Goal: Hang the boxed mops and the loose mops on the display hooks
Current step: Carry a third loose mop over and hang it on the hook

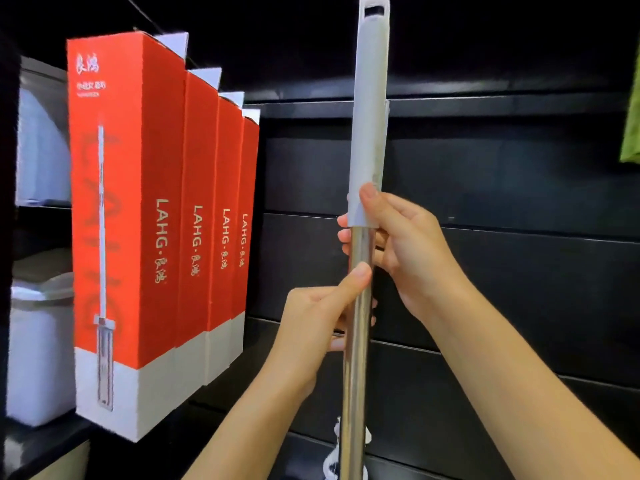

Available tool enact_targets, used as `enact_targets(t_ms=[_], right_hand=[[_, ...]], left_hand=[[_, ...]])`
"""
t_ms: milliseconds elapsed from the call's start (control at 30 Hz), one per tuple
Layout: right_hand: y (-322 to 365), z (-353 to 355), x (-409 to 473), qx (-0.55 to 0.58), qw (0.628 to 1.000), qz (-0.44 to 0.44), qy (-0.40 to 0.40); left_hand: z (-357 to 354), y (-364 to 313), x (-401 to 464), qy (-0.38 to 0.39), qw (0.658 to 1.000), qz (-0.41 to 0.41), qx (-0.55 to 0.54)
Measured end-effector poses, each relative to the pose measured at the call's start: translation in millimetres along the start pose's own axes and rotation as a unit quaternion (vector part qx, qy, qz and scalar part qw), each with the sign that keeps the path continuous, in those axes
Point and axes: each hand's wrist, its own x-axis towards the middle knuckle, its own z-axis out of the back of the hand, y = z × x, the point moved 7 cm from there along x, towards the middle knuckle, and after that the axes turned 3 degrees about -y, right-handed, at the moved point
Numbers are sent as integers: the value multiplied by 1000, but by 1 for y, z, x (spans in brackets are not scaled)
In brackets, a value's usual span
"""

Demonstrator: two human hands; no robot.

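Right hand (403, 237): fingers curled round the loose mop (363, 237) at the joint where the grey plastic grip sleeve (370, 116) meets the bare metal pole (356, 341); thumb laid up along the lower end of the sleeve. Firm hold.

Left hand (318, 323): wrapped round the metal pole just below the right hand, thumb pressed up along the front of the tube, fingertips showing past the far side. Firm hold.

Loose mop: held upright, near vertical, in front of the dark slatted display wall (502, 174). Grey sleeve ends at the top of the view in a hanging eyelet (374, 10), a slot-shaped hole. Pole runs down and out of the bottom edge; white strands (332, 455) show beside it low down, blurred.

Boxed mops (166, 216): four tall red-and-white cartons, standing upright in a row to the left of the loose mop, touching side by side, nearest carton largest in view. Side panels read "LAHG"; front of the nearest carton bears a picture of a mop. Whether they hang or stand cannot be told.

Left margin: white lidded bins (38, 341) on dark shelving, behind the cartons.

Right margin: a green cloth item (632, 116), partly cut off.
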Motion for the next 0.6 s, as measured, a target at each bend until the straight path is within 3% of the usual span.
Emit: enact_targets(t_ms=[600], right_hand=[[6,16,83,-52,993,81,-71]], left_hand=[[-16,-18,106,60,991,-114,-28]])
